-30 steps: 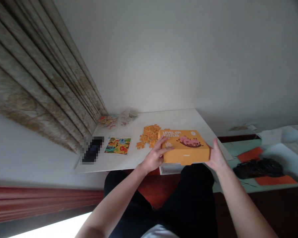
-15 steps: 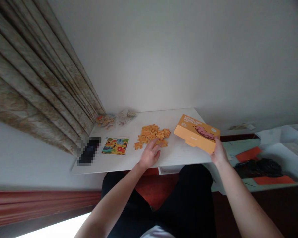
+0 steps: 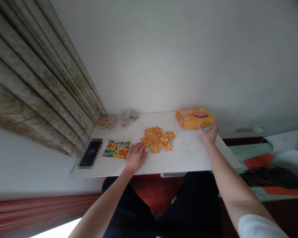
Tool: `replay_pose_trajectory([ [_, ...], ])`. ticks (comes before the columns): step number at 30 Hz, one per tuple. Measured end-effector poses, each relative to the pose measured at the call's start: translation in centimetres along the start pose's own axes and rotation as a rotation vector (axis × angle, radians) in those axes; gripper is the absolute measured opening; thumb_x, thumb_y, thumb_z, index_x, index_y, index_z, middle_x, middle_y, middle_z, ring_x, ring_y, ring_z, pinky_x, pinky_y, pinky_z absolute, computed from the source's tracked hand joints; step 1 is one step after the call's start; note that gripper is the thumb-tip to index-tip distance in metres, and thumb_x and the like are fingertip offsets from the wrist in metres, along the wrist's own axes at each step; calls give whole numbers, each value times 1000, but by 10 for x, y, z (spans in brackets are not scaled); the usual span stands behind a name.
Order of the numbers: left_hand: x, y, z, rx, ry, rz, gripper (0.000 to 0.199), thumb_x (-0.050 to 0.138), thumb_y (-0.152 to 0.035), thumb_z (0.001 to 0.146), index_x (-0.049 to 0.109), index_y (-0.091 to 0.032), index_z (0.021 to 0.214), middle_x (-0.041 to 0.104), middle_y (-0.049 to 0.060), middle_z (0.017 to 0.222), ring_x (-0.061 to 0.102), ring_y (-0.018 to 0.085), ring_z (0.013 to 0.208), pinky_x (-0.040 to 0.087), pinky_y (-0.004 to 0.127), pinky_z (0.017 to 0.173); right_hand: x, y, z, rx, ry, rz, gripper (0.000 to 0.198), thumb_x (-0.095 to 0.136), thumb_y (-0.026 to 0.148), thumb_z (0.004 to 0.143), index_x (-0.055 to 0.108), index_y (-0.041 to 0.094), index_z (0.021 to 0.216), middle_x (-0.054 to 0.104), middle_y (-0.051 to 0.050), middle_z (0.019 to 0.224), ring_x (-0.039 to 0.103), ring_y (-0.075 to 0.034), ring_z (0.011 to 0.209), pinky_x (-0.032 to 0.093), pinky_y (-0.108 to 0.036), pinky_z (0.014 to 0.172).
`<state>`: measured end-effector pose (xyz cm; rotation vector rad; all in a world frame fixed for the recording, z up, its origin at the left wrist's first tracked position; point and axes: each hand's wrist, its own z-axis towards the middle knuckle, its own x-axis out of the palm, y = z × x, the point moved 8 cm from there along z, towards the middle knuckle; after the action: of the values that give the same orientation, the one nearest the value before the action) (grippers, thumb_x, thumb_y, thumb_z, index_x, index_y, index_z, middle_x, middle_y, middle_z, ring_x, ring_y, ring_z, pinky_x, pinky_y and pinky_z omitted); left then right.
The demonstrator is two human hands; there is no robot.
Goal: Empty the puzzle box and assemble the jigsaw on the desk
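An orange puzzle box [image 3: 187, 125] with a pink picture on its lid lies flat at the back right of the table, close to the wall. Just in front of it is my right hand [image 3: 209, 134], its thumb and fingers apart; whether they still touch the box's front edge I cannot tell. My left hand [image 3: 135, 158] lies palm down on the table with its fingers stretched out. It sits between a colourful animal picture card [image 3: 116, 148] and a heap of orange puzzle pieces [image 3: 156, 138], its fingertips at the heap's left edge.
Two clear bags of puzzle pieces [image 3: 107, 122] [image 3: 129, 117] lie at the table's back left. A blurred dark phone-like object [image 3: 90, 153] is at the left edge, by the curtain [image 3: 64, 99]. Right of the table, a lower surface holds a black bundle [image 3: 283, 177] and white boxes.
The box went from tilted in my right hand to flat on the table, further back, and the hand's fingers came apart. My left hand moved left, from the heap toward the card.
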<state>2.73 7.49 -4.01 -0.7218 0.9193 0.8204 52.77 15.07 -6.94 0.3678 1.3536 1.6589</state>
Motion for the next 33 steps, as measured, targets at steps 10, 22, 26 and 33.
replay_pose_trajectory([
  [10,-1,0,6,-29,54,-107,26,60,-30,99,68,-24,123,68,13,132,63,30,125,51,50,113,47,51,-42,-457,444,-574,62,58,51,95,59,16,147,48,-22,159,49,-39,141,38,-59,116],
  [22,2,4,6,-74,52,-129,28,60,-22,96,67,-20,123,67,14,133,63,29,126,51,46,112,70,33,-40,-446,651,-686,54,48,47,101,57,23,149,46,-14,164,42,-34,151,29,-64,122],
  [26,1,7,6,-111,31,-109,25,59,-21,95,68,-21,119,68,14,129,63,29,123,51,48,111,58,36,-39,-402,539,-674,56,52,48,98,59,18,146,44,-19,164,43,-36,149,32,-63,121],
  [33,-2,15,8,-215,11,-41,29,55,-19,96,67,-22,123,67,15,135,61,31,129,41,57,120,36,46,-87,-252,425,-569,59,52,49,96,57,12,142,47,-26,159,43,-38,147,28,-64,122],
])
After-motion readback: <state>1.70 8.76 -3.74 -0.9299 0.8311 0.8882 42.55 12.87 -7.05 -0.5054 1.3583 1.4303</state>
